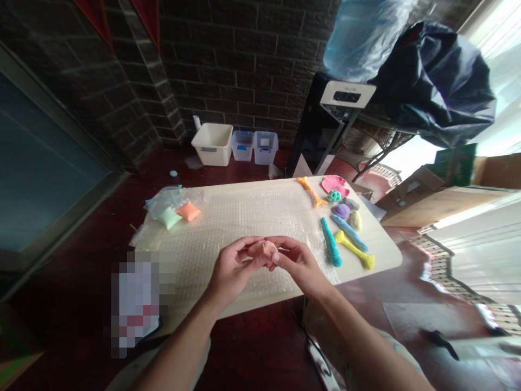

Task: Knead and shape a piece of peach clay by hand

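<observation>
My left hand [234,266] and my right hand [295,260] meet above the middle of a low pale table [386,255]. Between their fingertips they pinch a small lump of peach-coloured clay [262,250]. Both hands are closed on the lump, thumbs on its near side. Under them the table is covered with bubble wrap [244,212]. At the right lie shaped clay pieces: a teal roll [330,243], a blue roll [349,232], a yellow roll [354,248], an orange piece [311,191], a pink flat piece [334,184] and a purple blob [341,210].
Bags of green clay [169,218] and orange clay [188,211] lie at the table's far left. A blurred-out item [136,298] rests at the near left corner. Plastic bins [212,143] stand by the brick wall. A black stand [325,125] and cardboard boxes [431,195] are at right.
</observation>
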{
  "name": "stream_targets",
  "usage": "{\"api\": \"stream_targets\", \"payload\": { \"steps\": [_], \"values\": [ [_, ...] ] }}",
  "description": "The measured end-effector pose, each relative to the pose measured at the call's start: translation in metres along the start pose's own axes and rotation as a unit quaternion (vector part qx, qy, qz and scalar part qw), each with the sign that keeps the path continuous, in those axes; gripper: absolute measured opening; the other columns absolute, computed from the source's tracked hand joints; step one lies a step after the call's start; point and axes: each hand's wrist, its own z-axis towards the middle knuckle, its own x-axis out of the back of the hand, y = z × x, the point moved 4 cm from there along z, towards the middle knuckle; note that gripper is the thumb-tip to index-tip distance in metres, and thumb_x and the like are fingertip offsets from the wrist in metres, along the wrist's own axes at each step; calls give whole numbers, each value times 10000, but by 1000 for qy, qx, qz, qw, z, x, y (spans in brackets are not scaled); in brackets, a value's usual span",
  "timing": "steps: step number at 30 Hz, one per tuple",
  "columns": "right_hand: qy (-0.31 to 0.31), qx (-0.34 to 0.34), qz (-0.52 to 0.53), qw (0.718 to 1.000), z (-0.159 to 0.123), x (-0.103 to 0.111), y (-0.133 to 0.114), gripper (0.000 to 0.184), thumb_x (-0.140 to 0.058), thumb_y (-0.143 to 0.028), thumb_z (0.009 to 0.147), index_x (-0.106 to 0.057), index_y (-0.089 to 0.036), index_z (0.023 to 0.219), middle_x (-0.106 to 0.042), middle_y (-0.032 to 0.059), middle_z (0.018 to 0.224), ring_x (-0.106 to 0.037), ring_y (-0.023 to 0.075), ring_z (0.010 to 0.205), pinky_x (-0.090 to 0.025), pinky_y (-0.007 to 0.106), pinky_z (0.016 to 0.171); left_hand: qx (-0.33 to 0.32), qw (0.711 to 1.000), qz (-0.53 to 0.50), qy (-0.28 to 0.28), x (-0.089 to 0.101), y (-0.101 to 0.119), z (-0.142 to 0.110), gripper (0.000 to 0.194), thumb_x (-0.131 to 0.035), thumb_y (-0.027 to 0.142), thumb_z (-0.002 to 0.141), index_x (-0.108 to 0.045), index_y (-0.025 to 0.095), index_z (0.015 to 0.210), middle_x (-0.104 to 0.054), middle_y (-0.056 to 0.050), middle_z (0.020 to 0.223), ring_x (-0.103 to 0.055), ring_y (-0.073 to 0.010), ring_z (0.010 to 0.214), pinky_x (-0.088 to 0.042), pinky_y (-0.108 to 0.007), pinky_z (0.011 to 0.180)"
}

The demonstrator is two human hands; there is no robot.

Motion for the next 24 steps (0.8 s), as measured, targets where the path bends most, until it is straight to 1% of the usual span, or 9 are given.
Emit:
{"api": "stream_targets", "payload": {
  "steps": [3, 5, 10, 13, 15, 17, 20, 22, 24],
  "values": [
    [-9, -13, 14, 1000, 0, -1, 1, 417, -909, -323, 821, -767, -231, 1202, -787, 39, 977, -691, 151, 792, -578, 319, 765, -1, 1000, 15, 9, 2, 1, 0, 478, -900, 400, 783, -763, 140, 1161, -798, -126, 1101, -755, -292, 1053, -628, -380, 884],
    [-15, -15, 10, 1000, -1, -1, 1, 408, -908, -308, 824, -767, -231, 1200, -790, 40, 973, -697, 155, 807, -578, 322, 774, 3, 1000, 9, 3, 1, 3, -1, 463, -881, 405, 806, -771, 128, 1160, -803, -131, 1083, -760, -286, 1024, -629, -390, 888],
    [-8, -18, 14, 1000, 0, 1, 2, 339, -882, -334, 853, -789, -203, 1151, -800, 55, 940, -691, 142, 737, -572, 292, 704, 32, 998, -46, -30, -4, 4, -2, 419, -816, 403, 881, -767, 105, 1170, -802, -125, 970, -756, -231, 841, -635, -387, 813],
    [-1, -35, 47, 998, 1, 3, 5, 337, -881, -373, 852, -787, -204, 1129, -802, 51, 919, -703, 143, 699, -572, 283, 663, 58, 995, -76, -43, -6, 3, -2, 399, -815, 397, 885, -761, 105, 1152, -792, -130, 962, -750, -229, 840, -626, -384, 806],
    [-2, -45, 60, 997, 1, 3, 6, 338, -865, -393, 868, -776, -201, 1131, -804, 52, 895, -718, 150, 693, -570, 280, 650, 61, 994, -85, -44, -6, 3, -2, 395, -824, 391, 878, -745, 124, 1157, -783, -119, 972, -739, -208, 813, -620, -361, 775],
    [0, -43, 58, 997, 1, 2, 6, 337, -828, -412, 906, -763, -194, 1154, -802, 53, 857, -728, 157, 688, -570, 281, 646, 52, 994, -87, -39, -5, 3, -2, 428, -826, 396, 878, -713, 154, 1212, -774, -101, 1000, -728, -184, 787, -620, -338, 742],
    [5, -27, 35, 999, 1, 2, 2, 362, -778, -442, 949, -740, -204, 1219, -795, 44, 825, -734, 165, 670, -573, 291, 633, 30, 996, -66, -50, -5, 4, -2, 507, -848, 391, 860, -677, 191, 1294, -768, -95, 1071, -736, -192, 868, -625, -313, 745],
    [3, -18, 10, 1000, 0, 2, -1, 374, -741, -474, 971, -736, -210, 1237, -785, 38, 812, -731, 169, 661, -575, 298, 624, 9, 998, -32, -61, -6, 5, -2, 493, -861, 367, 850, -693, 198, 1282, -770, -90, 1090, -737, -189, 899, -621, -285, 748],
    [0, -10, -31, 999, -1, 2, -2, 390, -728, -493, 975, -740, -205, 1238, -782, 51, 856, -734, 176, 700, -583, 308, 642, -8, 998, -4, -56, -6, 4, -2, 435, -860, 351, 853, -719, 199, 1235, -774, -81, 1092, -737, -182, 886, -621, -268, 731]
  ]
}}
